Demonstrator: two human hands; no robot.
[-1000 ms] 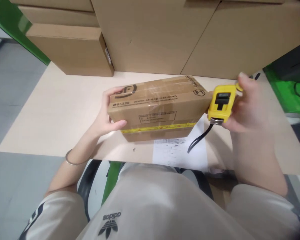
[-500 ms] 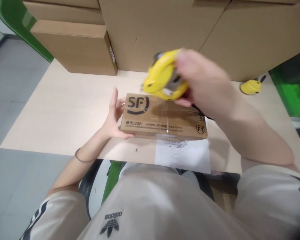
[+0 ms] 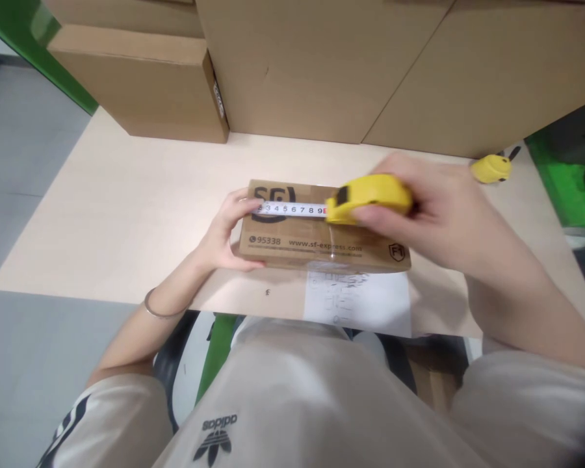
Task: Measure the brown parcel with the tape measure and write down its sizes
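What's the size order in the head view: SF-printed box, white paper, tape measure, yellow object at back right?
1. SF-printed box
2. White paper, visible part only
3. Tape measure, partly covered by the right hand
4. Yellow object; it lies farther off, so its true size is unsure

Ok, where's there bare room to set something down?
Widest bare tabletop: left of the left hand, before the low carton. A narrow strip also runs between the SF box and tall cartons. The right hand and held tape measure crowd the box.
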